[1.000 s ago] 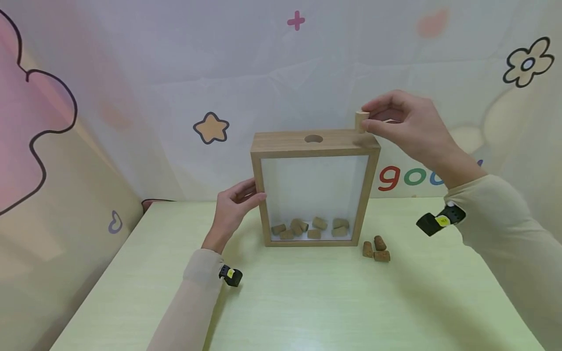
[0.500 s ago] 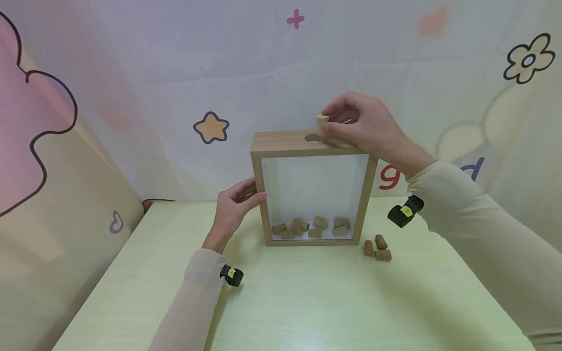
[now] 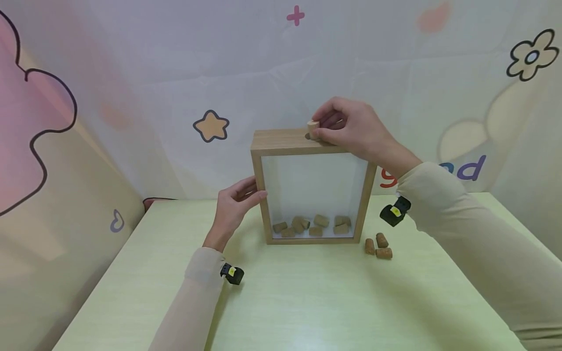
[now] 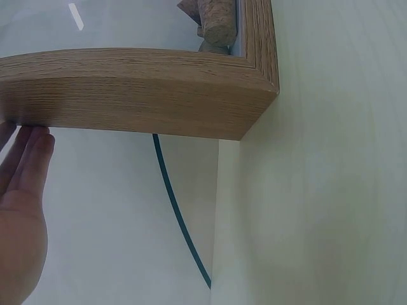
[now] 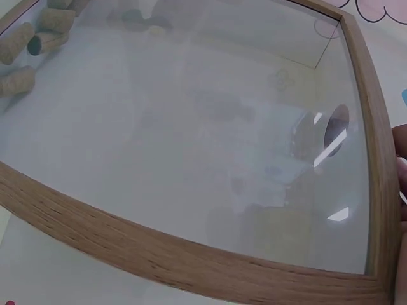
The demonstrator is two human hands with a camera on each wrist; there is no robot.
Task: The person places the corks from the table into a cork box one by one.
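Observation:
A shallow wooden box (image 3: 285,141) with a clear front stands upright on the table, a round hole in its top. My left hand (image 3: 231,207) grips its left side, thumb at the front edge and fingers reaching behind, as the left wrist view also shows. Between thumb and fingertips, my right hand (image 3: 357,127) pinches a cork (image 3: 312,127) upright, its lower end at the hole. Only part of the right hand (image 5: 400,171) appears in the right wrist view. Several corks (image 3: 315,231) lie along the box's bottom behind the clear front.
Three loose corks (image 3: 382,246) lie on the light table (image 3: 298,302) just right of the box. A printed cloth backdrop (image 3: 167,112) hangs behind. A black wrist camera (image 3: 395,211) sits under the right sleeve, and another wrist camera (image 3: 232,274) is at the left cuff.
From above the box's right end, my right hand has carried the cork left along the top and lowered it to the hole. The left hand keeps its place on the box.

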